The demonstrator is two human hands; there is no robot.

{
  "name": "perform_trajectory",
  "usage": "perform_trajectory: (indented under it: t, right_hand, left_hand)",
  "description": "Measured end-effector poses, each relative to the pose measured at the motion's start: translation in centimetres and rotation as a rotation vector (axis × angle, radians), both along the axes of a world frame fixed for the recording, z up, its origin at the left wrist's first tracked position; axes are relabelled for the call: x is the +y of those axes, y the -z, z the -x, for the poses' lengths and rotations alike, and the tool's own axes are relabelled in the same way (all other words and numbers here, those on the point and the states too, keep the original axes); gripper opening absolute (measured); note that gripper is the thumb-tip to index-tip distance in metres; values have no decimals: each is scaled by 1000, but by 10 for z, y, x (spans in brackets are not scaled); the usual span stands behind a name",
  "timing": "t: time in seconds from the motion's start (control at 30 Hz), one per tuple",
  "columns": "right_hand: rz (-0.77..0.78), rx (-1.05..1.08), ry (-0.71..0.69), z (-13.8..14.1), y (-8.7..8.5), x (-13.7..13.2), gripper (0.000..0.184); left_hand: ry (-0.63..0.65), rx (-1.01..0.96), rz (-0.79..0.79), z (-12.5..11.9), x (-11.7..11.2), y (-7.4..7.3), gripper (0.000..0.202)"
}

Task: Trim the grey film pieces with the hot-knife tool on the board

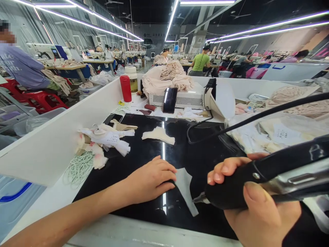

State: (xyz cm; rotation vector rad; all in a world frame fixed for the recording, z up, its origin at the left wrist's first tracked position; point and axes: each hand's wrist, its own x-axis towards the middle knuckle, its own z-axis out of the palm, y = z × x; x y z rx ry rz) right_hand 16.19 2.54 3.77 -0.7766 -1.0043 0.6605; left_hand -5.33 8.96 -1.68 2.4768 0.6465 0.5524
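Observation:
My left hand [151,178] lies on the glossy black work surface [185,151], fingers pressed together on the left edge of a pale translucent fabric piece [185,187]. My right hand [253,209] is wrapped round the black handle of a hand-held tool [277,175] with a metal body; its tip points left and touches the fabric piece's lower right edge. A black cable [259,116] runs up and right from the tool. Another cream fabric piece [158,134] lies farther back on the black surface.
A pile of white and cream scraps [105,140] and pale green cord [79,168] lie at the left by a white divider wall [64,130]. Behind stand a red bottle [125,88], a phone [170,100], a white box with folded fabric [180,97]. Bagged fabric [277,132] lies right. People sit at distant sewing stations.

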Motion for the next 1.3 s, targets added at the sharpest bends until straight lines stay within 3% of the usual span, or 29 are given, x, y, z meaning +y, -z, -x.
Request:
perform_trajectory:
  t: [0.13, 0.23, 0.53, 0.83, 1.07, 1.3]
  right_hand:
    - [66, 61, 218, -7, -5, 5, 45]
    - [98, 117, 272, -6, -5, 8, 47]
    - [-22, 8, 14, 9, 4, 1, 40]
    - [-16, -32, -12, 4, 6, -2, 32]
    - [3, -5, 91, 1, 5, 7, 40]
    - [-13, 24, -3, 8, -3, 1, 40]
  left_hand:
    - [57, -41, -30, -3, -9, 5, 17]
    - [100, -73, -21, -9, -14, 8, 22]
    - [93, -41, 23, -17, -10, 5, 20]
    - [105, -75, -2, -21, -11, 1, 22]
    - [127, -2, -40, -14, -12, 1, 27]
    - [173, 13, 13, -16, -7, -1, 36]
